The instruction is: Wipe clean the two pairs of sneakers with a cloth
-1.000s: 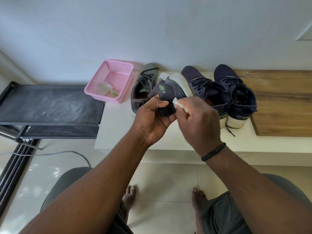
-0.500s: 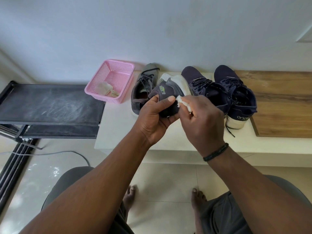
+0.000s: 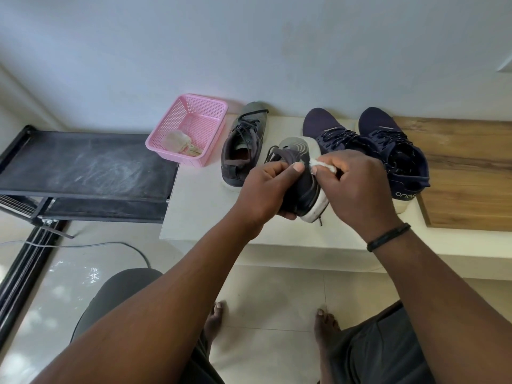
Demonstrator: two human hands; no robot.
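Pale ledge [image 3: 199, 212] against a white wall, both hands working above it. Beyond the left hand [image 3: 261, 194] sits a pink basket [image 3: 210, 112] holding a crumpled pale rag [image 3: 177, 141] and something small beside it — too blurred to name. Left hand grips a grey sneaker [image 3: 300, 173] by the heel end, thumb over the collar, lifted off the ledge and tilted; much of it is hidden by both hands. Right hand [image 3: 360, 189] pinches a small white cloth [image 3: 322, 166] against the sneaker's upper. Its grey mate [image 3: 243, 151] stands just beyond the left hand. Two navy sneakers [image 3: 393, 151] stand beyond the right hand — one partly covered by it.
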